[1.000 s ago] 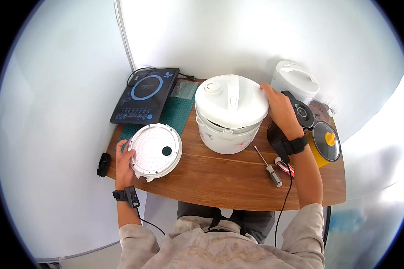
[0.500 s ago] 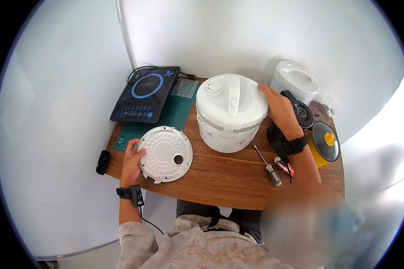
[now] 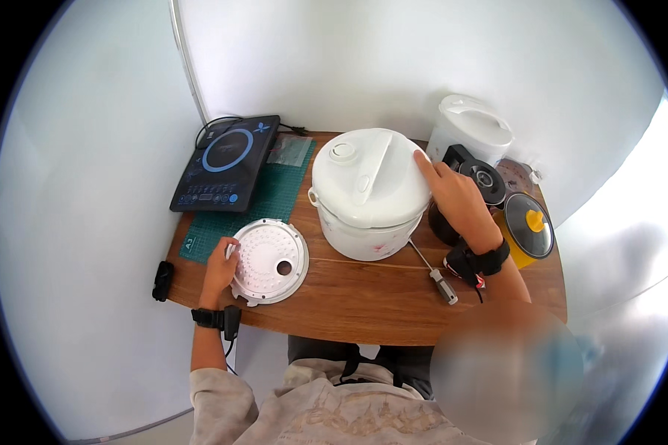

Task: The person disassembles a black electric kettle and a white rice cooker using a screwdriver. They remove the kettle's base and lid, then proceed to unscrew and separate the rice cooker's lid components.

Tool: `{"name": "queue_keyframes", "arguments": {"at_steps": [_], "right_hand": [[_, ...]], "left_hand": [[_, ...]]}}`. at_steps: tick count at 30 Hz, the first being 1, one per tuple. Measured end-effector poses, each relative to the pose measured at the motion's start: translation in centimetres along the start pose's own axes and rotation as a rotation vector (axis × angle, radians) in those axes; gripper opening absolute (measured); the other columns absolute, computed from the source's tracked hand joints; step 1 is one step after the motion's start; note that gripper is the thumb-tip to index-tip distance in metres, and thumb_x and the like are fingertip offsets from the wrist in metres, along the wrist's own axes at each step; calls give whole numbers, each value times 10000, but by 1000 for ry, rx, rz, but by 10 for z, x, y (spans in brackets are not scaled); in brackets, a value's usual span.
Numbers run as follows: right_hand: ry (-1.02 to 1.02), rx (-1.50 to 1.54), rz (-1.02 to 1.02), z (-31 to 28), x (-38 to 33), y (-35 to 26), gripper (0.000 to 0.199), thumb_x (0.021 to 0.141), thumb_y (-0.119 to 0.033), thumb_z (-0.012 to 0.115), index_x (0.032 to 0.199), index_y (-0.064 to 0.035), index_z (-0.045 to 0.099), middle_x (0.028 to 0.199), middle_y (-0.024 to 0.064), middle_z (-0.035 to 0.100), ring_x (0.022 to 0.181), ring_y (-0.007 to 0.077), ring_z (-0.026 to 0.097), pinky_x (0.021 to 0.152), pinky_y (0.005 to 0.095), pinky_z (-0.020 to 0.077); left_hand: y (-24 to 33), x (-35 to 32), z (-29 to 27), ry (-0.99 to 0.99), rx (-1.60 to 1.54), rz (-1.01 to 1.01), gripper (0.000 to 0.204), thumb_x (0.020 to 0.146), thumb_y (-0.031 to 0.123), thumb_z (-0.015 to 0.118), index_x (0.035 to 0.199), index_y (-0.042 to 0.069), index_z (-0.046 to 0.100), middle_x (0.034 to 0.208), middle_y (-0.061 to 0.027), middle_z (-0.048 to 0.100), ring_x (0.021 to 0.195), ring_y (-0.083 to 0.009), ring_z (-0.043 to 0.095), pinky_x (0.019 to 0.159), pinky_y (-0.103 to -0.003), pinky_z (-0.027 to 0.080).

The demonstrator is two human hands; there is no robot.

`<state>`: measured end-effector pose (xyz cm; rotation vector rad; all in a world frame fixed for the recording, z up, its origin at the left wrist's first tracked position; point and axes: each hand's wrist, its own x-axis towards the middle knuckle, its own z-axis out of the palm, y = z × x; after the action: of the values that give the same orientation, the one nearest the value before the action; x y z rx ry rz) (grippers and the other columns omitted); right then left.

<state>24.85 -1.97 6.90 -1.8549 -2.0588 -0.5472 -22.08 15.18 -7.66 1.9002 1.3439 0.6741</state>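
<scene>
The cooker (image 3: pixel 369 194) looks glossy plastic, the tabletop (image 3: pixel 341 304) smooth wood.

Bright light across my counter (image 3: pixel 349 304)
Glare at far right, a round blur lower right, black curved corners.

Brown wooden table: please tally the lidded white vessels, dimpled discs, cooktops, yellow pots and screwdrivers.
Rounded white lidded vessels: 2
Round white dimpled disc: 1
Flat black rectangular cooktop: 1
Round yellow lidded pot: 1
Grey-handled screwdriver: 1
Total: 6

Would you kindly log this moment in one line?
left hand: at rim of white disc | right hand: on cooker lid | screwdriver: on table
</scene>
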Motion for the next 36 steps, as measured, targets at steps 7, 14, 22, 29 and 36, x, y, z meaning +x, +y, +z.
{"name": "queue_keyframes", "arguments": {"at_steps": [7,14,22,29,36], "right_hand": [[14,8,-2,-11,-15,-15,629,848,40,590,1457,17,433,940,144,567,826,275,678,629,356,575],[110,-36,-20,-1,-28,-28,647,832,25,597,1460,38,440,973,127,532,831,229,662,625,291,568],[122,75,4,-9,-45,-61,641,814,-41,632,1427,63,478,982,120,522,876,225,625,642,290,565],[91,368,36,-32,-55,-66,678,801,-155,769,1435,-107,535,1191,171,526,1060,322,585,834,390,564],[222,380,88,-13,-73,-100,629,829,-170,762,1415,-90,547,1424,263,471,1280,441,519,999,474,527]], "left_hand": [[-19,10,6,0,254,184,263,908,-15,542,1157,60,581,1086,-246,655,1021,-446,615,897,-491,484],[-12,9,8,-19,293,210,285,892,10,575,1175,45,574,1153,-252,638,1116,-463,582,961,-490,463],[9,5,4,-74,298,216,364,910,71,639,1260,18,555,1216,-261,623,1172,-446,586,1006,-454,464],[101,1,13,-124,9,213,434,1021,304,582,1365,47,520,1312,-203,615,1198,-333,609,1012,-409,479],[189,-22,35,-280,-522,89,719,1054,589,407,1484,12,421,1418,-167,552,1306,-264,528,1098,-436,421]]}}
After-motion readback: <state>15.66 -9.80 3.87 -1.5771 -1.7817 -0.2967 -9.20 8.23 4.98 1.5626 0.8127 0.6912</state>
